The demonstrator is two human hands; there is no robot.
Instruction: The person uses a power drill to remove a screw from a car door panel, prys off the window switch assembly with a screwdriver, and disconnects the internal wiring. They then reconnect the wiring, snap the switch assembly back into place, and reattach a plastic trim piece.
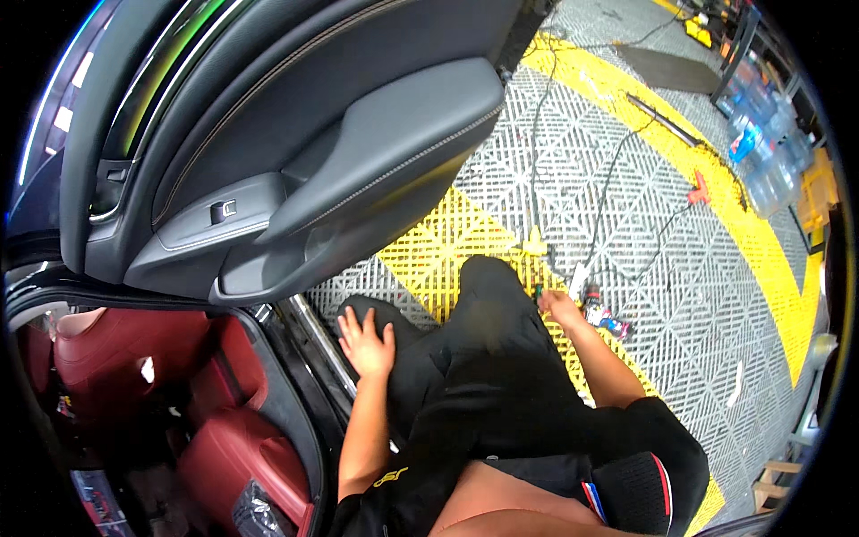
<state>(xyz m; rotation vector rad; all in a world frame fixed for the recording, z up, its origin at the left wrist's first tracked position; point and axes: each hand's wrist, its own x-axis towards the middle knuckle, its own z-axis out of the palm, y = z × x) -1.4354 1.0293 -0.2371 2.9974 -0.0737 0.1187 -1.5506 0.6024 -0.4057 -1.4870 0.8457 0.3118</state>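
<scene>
My left hand [365, 345] lies with its fingers spread on my left knee [394, 315], in dark trousers, and holds nothing. My right hand [561, 309] is beside my right knee [488, 286] with its fingers curled. A small dark greenish bit shows at its fingertips, too small to name. Just past that hand, small red, black and blue items [608, 320] lie on the floor. In front of me on the left stands an open car door [394, 125], its grey inner panel towards me, with a padded armrest and a window switch [223, 211]. Neither hand touches it.
Left of me is the car's door sill [318, 340], with red seats [242, 456] inside. Dark cables [601, 201] run over the grey and yellow grid floor [501, 170]. A red tool-like piece [698, 190] and large clear water bottles [771, 170] stand at the right.
</scene>
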